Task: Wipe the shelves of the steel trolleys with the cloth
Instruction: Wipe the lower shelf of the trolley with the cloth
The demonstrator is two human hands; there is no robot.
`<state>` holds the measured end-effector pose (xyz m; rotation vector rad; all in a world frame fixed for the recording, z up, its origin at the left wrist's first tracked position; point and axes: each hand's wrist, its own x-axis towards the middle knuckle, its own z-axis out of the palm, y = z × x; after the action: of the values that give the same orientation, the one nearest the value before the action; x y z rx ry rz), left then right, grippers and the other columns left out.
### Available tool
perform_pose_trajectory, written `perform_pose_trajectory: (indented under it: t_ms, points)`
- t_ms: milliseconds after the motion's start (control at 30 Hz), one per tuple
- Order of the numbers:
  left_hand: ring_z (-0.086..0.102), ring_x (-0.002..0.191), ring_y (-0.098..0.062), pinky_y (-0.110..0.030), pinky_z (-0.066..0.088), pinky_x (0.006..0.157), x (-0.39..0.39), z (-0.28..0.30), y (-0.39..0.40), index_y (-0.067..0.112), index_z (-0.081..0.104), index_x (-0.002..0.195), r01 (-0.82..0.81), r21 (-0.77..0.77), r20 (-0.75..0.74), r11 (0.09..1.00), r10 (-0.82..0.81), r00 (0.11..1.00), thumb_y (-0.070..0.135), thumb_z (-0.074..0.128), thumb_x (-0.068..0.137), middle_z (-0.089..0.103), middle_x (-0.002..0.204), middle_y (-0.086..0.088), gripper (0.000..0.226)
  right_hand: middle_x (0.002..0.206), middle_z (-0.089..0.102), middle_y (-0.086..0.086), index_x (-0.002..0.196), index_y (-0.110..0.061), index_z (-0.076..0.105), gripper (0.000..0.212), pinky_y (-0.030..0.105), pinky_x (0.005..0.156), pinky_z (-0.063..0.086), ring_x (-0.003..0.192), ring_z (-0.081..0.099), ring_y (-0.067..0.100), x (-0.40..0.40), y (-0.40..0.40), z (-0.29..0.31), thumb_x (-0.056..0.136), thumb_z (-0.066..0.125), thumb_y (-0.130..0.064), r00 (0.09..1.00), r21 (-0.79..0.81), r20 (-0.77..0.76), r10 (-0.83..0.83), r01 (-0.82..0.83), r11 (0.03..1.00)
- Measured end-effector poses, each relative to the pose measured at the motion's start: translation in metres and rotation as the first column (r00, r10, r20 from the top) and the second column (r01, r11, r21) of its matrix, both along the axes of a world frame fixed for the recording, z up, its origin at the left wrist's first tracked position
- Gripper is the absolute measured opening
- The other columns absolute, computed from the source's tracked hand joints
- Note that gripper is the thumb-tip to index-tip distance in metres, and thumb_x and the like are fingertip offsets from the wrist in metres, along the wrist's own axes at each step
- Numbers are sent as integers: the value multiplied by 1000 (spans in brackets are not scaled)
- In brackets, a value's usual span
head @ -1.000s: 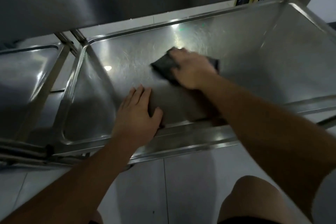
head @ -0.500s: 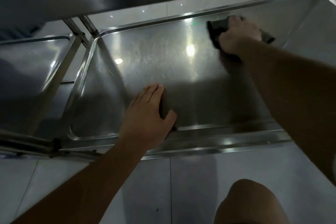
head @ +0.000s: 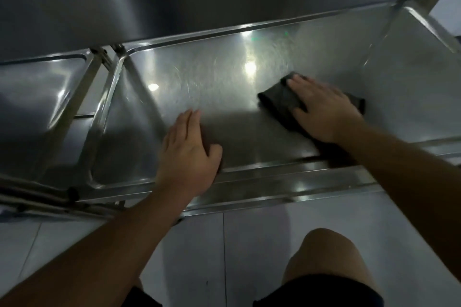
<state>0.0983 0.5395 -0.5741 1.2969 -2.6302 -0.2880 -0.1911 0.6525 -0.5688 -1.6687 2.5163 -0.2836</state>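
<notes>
Back comes the right hand [head: 324,109] from the far right corner of the shelf [head: 212,82], dragging the dark cloth [head: 279,102] toward the near rim and into the middle ground. It lies nearly flat, fingers spread, palm pressing the cloth down onto the steel rather than gripping it, which looks like the way to keep the whole pad in contact through the stroke. Part of the cloth pokes out ahead of the fingers and a corner shows past the wrist side. Over to its left, well apart from the cloth, the left hand [head: 187,154] rests open and empty on the shelf just inside the near edge, thumb out; my read is that it's a brace, steadying the trolley and the crouched body. Beyond the left hand a second trolley's shelf [head: 37,97] sits alongside. An upper shelf [head: 199,0] overhangs both hands.
</notes>
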Motion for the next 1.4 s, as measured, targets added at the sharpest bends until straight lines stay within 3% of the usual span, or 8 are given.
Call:
perform_pose_trajectory:
  t_ms: [167,333,433,700,800,967,1233,1400]
  points:
    - [37,150,-30,-53,33,122,3,6,6,14,32,162,5,-10,-88,1000,-6,996,37,39,92,37,166,-9,74,172,18,-2,164,-23,22,69,43,126,12,158,14,21,33,-7,1,100,37,-46,983,6,-10,-185,185,983]
    - [49,139,-26,-47,39,116,3,8,4,18,43,156,29,20,-161,999,-26,987,49,31,105,47,158,-4,61,172,16,-2,164,-25,18,71,44,128,7,159,10,21,153,-37,-1,99,40,-43,952,3,35,304,-304,953]
    - [51,139,-26,-49,40,116,3,8,2,18,45,155,44,49,-157,998,-36,987,57,24,104,49,157,-4,68,173,7,-7,165,-28,8,66,38,126,-4,160,1,16,163,-31,-3,106,30,-45,920,45,47,390,-391,919]
    - [51,138,-29,-51,42,115,1,3,-3,21,48,151,72,-13,-78,997,-73,994,58,27,104,54,154,-6,64,173,5,-9,165,-34,5,68,40,128,7,159,4,15,-4,92,-2,104,31,-47,997,107,-77,6,2,994]
    - [45,146,-28,-49,36,119,-1,6,3,18,50,152,126,-68,-1,990,-126,992,51,33,106,49,158,-6,59,173,-1,-8,165,-34,0,67,39,127,4,159,0,14,-43,117,1,104,18,-57,991,153,-62,-123,131,980]
    - [35,153,-28,-47,31,121,-12,20,14,17,49,152,235,-177,209,956,-197,958,43,42,108,39,165,-7,52,173,0,-9,165,-34,-2,67,39,126,3,159,-1,13,-33,114,-3,104,15,-55,984,107,-73,-163,170,980]
    - [7,163,-22,-42,9,130,-127,4,79,19,23,167,314,41,55,948,-316,947,54,24,110,11,177,-4,67,173,1,-9,166,-31,4,67,41,129,4,159,-1,14,-24,107,3,105,24,-50,968,95,-31,-248,249,964]
    - [13,162,-21,-39,8,131,-132,-16,76,23,22,167,296,-3,79,955,-295,952,66,16,101,16,177,-1,79,172,-1,-14,164,-38,1,69,35,124,-3,158,-3,10,-47,118,-3,101,21,-58,987,93,-9,-160,160,983]
